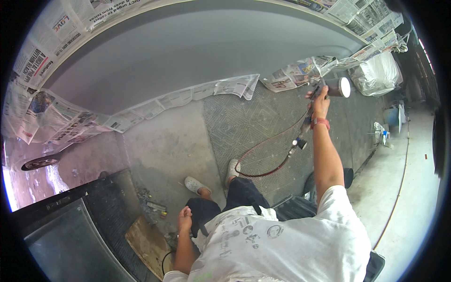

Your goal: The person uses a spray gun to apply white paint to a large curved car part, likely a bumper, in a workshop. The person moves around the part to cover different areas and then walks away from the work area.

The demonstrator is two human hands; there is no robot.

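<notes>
So from what I can see, this is a spraying step on a big grey panel (197, 56) with newspaper masking (183, 98) along its edges. The spray gun (317, 89) is out at the far right, near the right end of the panel and next to a loose flap of that paper. The right hand (321, 99) has it, fingers wrapped round the grip, arm stretched well out. The dark cup (334, 87) with its white lid sits on the gun's right side. Can't tell whether the trigger is pulled, and I don't see any clear mist.

Left hand (185, 218) is down by the thigh, nothing visible in it, fingers loosely bent; too small to tell if they're fully closed. It isn't steadying the hose (277, 136), which loops from the gun, past a round gauge (299, 143), down to the shoe (233, 170).

The grey looks fairly even from here, but I wouldn't swear to the coverage. My take: the next move calls for squaring the gun to the surface, an even gap, and a smooth sweep from the shoulder. I'd also watch that loop by the foot, and that flap, which could blow onto wet paint.
</notes>
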